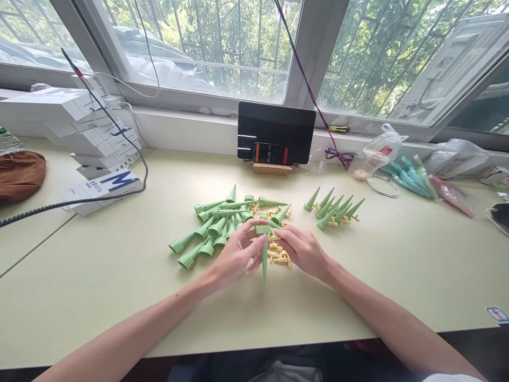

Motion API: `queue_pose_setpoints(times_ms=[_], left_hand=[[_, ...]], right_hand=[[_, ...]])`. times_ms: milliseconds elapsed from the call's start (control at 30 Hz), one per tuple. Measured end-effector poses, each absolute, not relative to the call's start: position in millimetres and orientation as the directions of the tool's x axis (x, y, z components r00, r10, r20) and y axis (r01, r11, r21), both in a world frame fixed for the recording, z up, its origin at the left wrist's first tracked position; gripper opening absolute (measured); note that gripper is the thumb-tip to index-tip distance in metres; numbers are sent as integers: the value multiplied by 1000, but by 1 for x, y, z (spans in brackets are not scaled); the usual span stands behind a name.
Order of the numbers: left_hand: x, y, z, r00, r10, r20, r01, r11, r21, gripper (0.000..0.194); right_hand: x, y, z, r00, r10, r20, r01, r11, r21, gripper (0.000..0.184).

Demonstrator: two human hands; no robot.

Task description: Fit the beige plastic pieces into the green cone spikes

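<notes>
My left hand [243, 248] is closed around a green plastic watering spike [264, 260], its wide ribbed cap up and its point toward me. Close against that cap, my right hand [304, 250] pinches a small yellow valve [274, 237], partly hidden by the fingers. Beneath and between both hands lie loose yellow valves [281, 259]. A heap of green spikes [217, 225] spreads to the left, many with their open caps facing me. Off to the right, a group of spikes with yellow valves fitted [336, 209] lies with points slanting up and away.
At the back stands a dark tablet [276, 127] with a phone [274, 154] leaning on it, showing a timer. White boxes [103, 143] are stacked at left, crossed by a black cable [146, 167]. Plastic bags [377, 151] and teal packets [411, 178] lie at back right.
</notes>
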State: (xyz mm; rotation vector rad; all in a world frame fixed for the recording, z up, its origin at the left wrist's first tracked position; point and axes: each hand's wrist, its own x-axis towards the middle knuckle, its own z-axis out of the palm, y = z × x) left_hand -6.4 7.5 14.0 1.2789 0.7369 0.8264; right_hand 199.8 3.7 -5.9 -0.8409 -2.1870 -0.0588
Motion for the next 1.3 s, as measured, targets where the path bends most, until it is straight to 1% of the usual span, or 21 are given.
queue_pose_setpoints(times_ms=[133,300,400,533,700,867,933,1000,1100,1233,1300], left_hand=[[-5,6,15,550,835,-22,-77,76,994,36],[-5,5,17,578,816,2,-33,21,999,33],[-5,4,14,587,809,12,-11,-6,1000,32],[-4,3,10,572,819,45,23,-70,997,31],[-5,5,6,528,840,127,94,-206,974,29],[-6,8,5,483,869,106,111,-181,977,33],[-6,8,6,474,872,120,109,-193,975,32],[-5,8,7,458,874,165,98,-234,967,31],[-5,8,7,437,862,257,91,-326,941,28],[-6,9,3,420,835,355,120,-439,890,29],[-7,10,1,417,816,400,140,-492,859,31]], right_hand=[[202,3,-5,-535,540,650,599,785,-159,11],[202,2,-6,-566,546,618,615,778,-125,13],[202,2,-9,-567,547,615,611,781,-131,14],[202,1,-13,-571,570,591,596,783,-179,16],[202,1,-13,-550,603,577,570,777,-269,18],[201,0,-12,-515,641,569,552,756,-352,19],[200,-1,-12,-496,659,566,542,744,-391,19],[198,-3,-11,-469,692,549,524,719,-458,20],[195,-6,-10,-420,756,501,470,654,-593,22],[190,-9,-6,-358,824,439,355,555,-753,27],[188,-11,-3,-337,859,386,277,482,-831,29]])
